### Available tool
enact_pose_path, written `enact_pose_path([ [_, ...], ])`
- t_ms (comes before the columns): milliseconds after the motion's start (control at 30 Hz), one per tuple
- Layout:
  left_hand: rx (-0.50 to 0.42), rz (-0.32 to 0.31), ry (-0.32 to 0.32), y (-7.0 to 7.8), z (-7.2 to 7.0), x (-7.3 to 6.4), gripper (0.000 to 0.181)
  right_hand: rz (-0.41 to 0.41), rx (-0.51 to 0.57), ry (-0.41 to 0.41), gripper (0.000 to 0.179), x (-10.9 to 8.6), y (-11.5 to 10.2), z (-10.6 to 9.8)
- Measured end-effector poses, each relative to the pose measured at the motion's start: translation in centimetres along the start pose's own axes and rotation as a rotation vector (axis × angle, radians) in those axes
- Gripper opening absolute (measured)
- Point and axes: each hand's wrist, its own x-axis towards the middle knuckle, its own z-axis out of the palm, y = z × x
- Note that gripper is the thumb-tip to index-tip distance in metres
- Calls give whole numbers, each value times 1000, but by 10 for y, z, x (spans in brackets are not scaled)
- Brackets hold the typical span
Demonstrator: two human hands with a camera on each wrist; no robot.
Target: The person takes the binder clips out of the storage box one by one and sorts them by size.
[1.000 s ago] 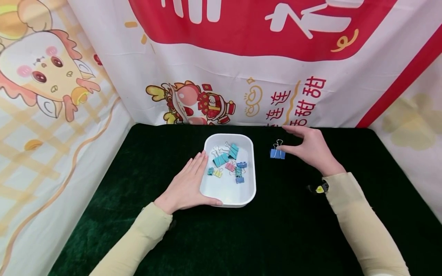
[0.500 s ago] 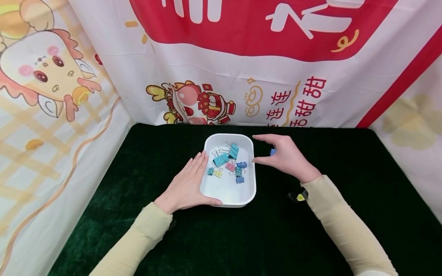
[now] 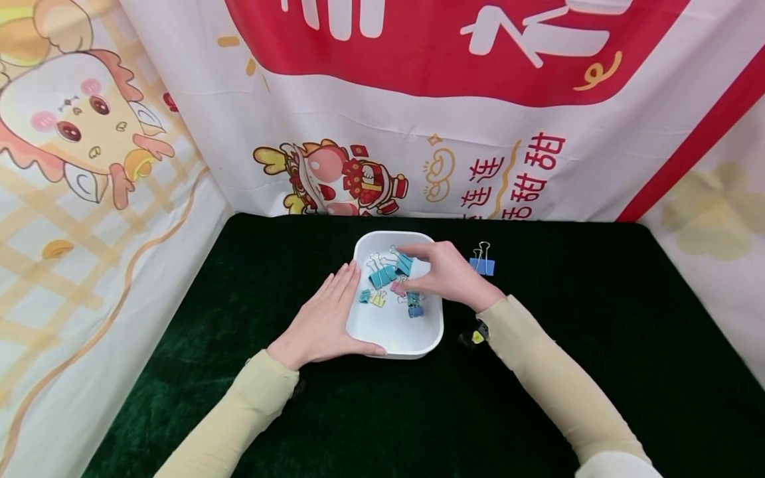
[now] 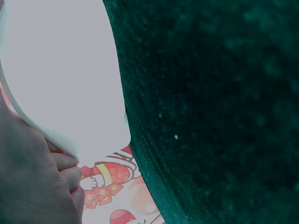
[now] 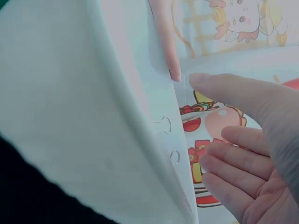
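Observation:
A white plastic tray (image 3: 376, 335) holds several binder clips in teal, blue, pink and yellow. My left hand (image 3: 319, 322) rests against its left side, fingers straight along the wall and thumb at the near rim. My right hand (image 3: 445, 272) reaches in over the right rim, thumb and forefinger apart. Its fingertips are close to a teal binder clip (image 3: 404, 265) and a pink binder clip (image 3: 398, 288), and it hides part of the clips on the right. In the right wrist view nothing sits between its fingers.
A large blue binder clip (image 3: 481, 266) stands with handles up on the dark green cloth (image 3: 370, 418), right of the tray. A printed white and red curtain (image 3: 335, 119) hangs behind the table.
My right hand has let go of the large blue binder clip and moved left, over the tray. The clip stays on the cloth. My left hand has not moved.

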Motion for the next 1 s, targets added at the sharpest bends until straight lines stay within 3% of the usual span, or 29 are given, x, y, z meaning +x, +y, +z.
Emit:
enact_pose_path([
  [467, -5, 13, 11, -1, -1, 1, 138, 54, 30, -72, 68, 38, -1, 9],
  [800, -8, 22, 15, -1, -1, 0, 138, 149, 42, -139, 62, 50, 3, 22],
  [1000, 1, 22, 14, -1, -1, -1, 138, 180, -5, -181, 56, 53, 6, 26],
])
